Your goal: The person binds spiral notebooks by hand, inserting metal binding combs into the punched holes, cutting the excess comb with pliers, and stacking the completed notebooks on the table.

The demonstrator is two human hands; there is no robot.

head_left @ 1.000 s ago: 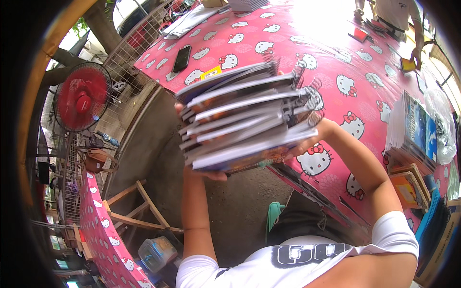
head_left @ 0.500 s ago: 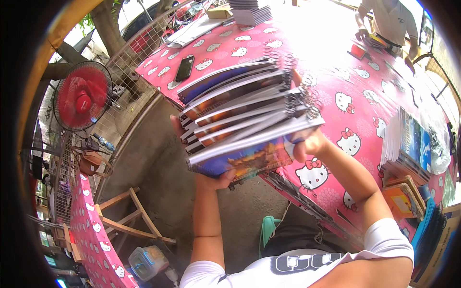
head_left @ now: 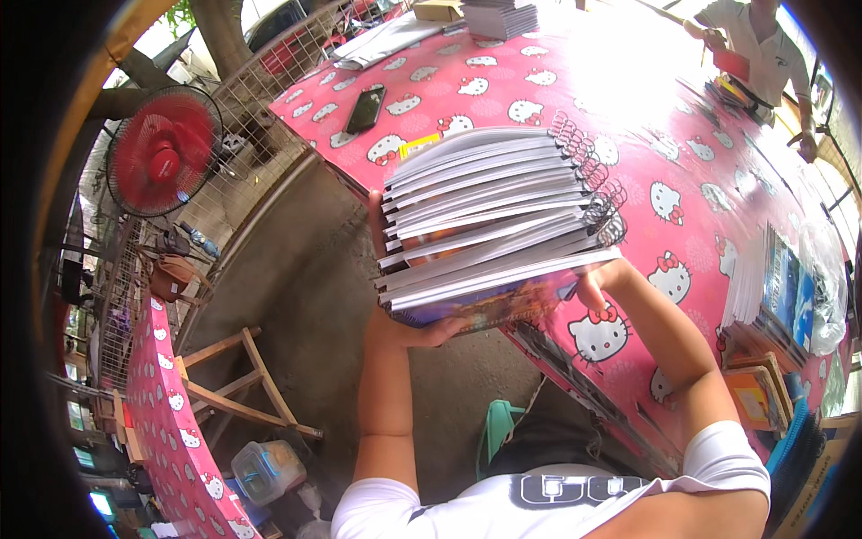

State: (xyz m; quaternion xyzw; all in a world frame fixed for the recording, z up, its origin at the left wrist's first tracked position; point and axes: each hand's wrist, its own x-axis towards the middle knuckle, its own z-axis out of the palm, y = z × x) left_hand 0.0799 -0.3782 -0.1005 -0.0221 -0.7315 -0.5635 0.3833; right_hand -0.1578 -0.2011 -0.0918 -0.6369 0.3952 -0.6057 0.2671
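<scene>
Between my two hands is a thick stack of spiral-bound notebooks (head_left: 489, 211), held at the edge of the pink table (head_left: 512, 67). Their white page edges face up toward me, and the wire coils run along the right side. The notebook nearest me shows a blue and orange cover. My left hand (head_left: 422, 332) grips the lower left of the stack, thumb across the near cover. On the right, my right hand (head_left: 600, 280) clasps the coil side, with its thumb on the near cover. Most of the fingers of both hands are hidden behind the notebooks.
A phone (head_left: 366, 110) lies on the table beyond the stack. More piled notebooks (head_left: 779, 283) stand at the right. A co-worker (head_left: 750, 54) holds something red across the table. At left are a red fan (head_left: 164, 162) and a wooden stand (head_left: 247, 386); a green stool (head_left: 498, 431) is below.
The stack has tipped so that page edges show where covers were visible, and its notebooks sit more evenly together. The co-worker has lifted a red item from the table.
</scene>
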